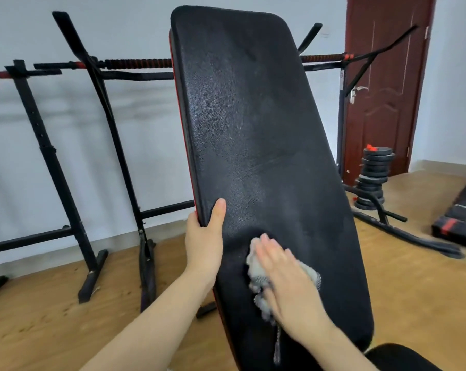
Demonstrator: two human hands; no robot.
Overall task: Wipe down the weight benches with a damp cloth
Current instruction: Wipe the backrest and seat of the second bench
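Left hand (pixel 203 242) grips the left edge of the inclined pad (pixel 253 129). Right hand (pixel 288 279), fingers flat, presses the cloth (pixel 257 274) onto the pad.

No readable text anywhere in view.

The only lettering to be seen is a faint pale mark on the side of the black-and-red box (pixel 460 212) lying on the floor at the far right, and it is too small and blurred to make out a single letter. A small pale sticker or tag sits on the upright of the black rack (pixel 341 84) beside the door, but nothing on it can be read either. The padded backrest (pixel 253 124) carries no visible brand, number or sign on its black surface.
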